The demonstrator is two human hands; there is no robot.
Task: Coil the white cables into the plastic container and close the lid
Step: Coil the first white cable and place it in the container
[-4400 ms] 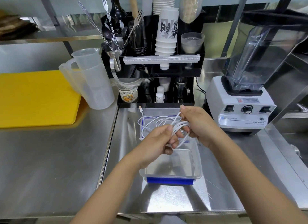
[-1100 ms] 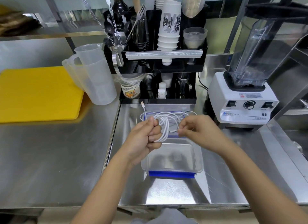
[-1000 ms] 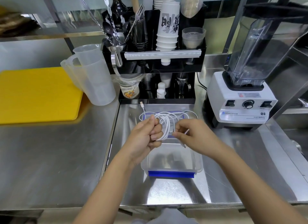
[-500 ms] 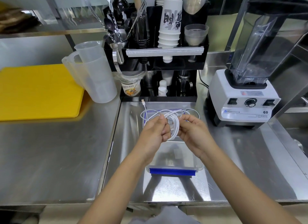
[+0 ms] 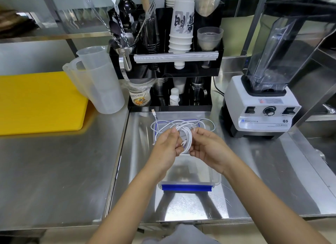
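A bundle of white cables (image 5: 187, 134) hangs in loops between both hands, above a clear plastic container (image 5: 215, 178) with a blue clip on its near edge. My left hand (image 5: 168, 146) grips the left side of the coil. My right hand (image 5: 209, 147) pinches the right side of the same coil. Loose loops and a connector end (image 5: 154, 113) trail back over the clear lid (image 5: 198, 123), which lies flat behind the container with a blue rim. The container's far part is hidden by my hands.
A white blender (image 5: 261, 105) stands at the right. A black organiser rack (image 5: 169, 65) with cups and utensils sits behind the lid. Clear measuring jugs (image 5: 101, 84) and a yellow cutting board (image 5: 36, 102) are on the steel counter at the left.
Both hands have kept winding the cable, and the coil between them has tightened. My right hand has come closer to the left. Fewer loose loops lie over the lid.
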